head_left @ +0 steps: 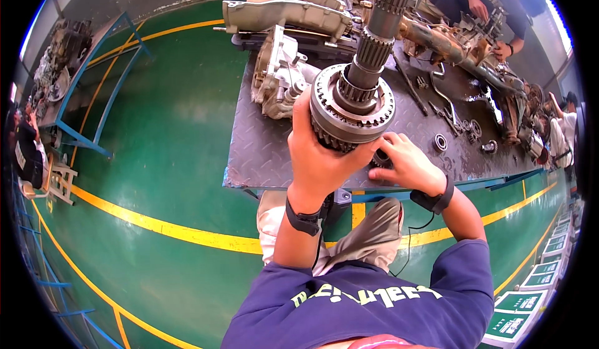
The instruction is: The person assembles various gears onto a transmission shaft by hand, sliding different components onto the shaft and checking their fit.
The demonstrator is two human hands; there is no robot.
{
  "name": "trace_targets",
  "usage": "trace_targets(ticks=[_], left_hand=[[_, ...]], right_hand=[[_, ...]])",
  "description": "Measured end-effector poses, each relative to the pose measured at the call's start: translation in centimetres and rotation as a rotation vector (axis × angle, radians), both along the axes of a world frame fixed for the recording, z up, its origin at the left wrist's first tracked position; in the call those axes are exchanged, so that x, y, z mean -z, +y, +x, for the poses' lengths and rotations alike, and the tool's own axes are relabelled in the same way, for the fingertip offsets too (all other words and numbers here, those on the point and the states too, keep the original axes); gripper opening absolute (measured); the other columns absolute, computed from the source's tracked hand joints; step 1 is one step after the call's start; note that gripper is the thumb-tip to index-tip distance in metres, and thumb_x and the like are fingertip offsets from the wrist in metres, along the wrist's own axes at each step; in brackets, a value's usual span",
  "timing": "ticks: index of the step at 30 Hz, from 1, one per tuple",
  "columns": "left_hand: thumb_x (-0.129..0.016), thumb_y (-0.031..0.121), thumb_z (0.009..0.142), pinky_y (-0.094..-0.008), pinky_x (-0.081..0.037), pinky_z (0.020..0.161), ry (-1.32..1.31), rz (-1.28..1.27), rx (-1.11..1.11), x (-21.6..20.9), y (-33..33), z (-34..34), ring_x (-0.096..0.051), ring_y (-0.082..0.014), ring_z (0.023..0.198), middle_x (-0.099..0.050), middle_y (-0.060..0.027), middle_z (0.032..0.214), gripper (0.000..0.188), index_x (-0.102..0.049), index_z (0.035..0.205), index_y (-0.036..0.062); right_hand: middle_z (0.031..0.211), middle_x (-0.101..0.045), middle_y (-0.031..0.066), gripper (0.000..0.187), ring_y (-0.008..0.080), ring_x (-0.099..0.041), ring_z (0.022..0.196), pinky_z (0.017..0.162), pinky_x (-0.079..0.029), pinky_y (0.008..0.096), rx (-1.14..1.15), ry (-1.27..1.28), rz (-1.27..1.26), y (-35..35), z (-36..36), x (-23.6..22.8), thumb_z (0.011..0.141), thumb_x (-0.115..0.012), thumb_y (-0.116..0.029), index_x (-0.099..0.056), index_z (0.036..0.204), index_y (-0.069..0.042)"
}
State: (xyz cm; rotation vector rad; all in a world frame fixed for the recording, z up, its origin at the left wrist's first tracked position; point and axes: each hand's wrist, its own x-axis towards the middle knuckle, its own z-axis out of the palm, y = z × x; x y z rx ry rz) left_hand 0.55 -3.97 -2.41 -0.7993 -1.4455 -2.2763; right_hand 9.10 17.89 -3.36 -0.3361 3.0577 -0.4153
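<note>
A splined metal transmission shaft (pixel 376 43) rises upward and tilts toward the far right. Near its lower end sits a wide toothed gear (pixel 319 128) with a ring face. My left hand (pixel 321 165) is closed around this gear from the near left, thumb along its side. My right hand (pixel 409 165) is at the near right of the gear, its fingers curled round a small dark toothed part (pixel 380 159). Most of that part is hidden by the fingers, so I cannot tell whether it joins the shaft.
The metal-topped workbench (pixel 262 155) carries a cast housing (pixel 281 77), a long pale casing (pixel 287 18), a ring bearing (pixel 440 142) and several rods and small parts. Across it, a co-worker's hands (pixel 478 7) handle a metal assembly. A blue-framed stand (pixel 103 124) holds machinery at left.
</note>
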Motion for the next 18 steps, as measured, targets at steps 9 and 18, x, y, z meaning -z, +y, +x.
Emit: trace_targets(ticks=[9,18], left_hand=[[-0.095,0.022,0.063,-0.0350,-0.054,0.090,0.047,-0.079,0.001,-0.7,0.2,0.9,-0.068,-0.0191,0.102,-0.070,-0.0129,0.115,0.089,-0.048,0.136,0.0018],[-0.094,0.025,0.064,-0.0341,-0.056,0.089,0.084,-0.106,0.003,-0.4,0.6,1.4,-0.070,-0.0185,0.102,-0.071,-0.0126,0.114,0.088,-0.049,0.135,0.0024]], right_hand=[[0.117,-0.061,0.0116,0.070,0.0241,-0.063,0.103,0.092,-0.052,0.0390,0.119,0.405,-0.763,1.0,0.3,-5.5,0.071,-0.083,-0.006,-0.050,0.133,-0.012],[0.122,-0.064,0.0170,0.049,0.0258,-0.064,0.113,0.100,-0.053,0.0403,-0.568,1.114,-1.119,-3.9,-2.5,-26.0,0.097,-0.063,-0.019,-0.045,0.138,0.003]])
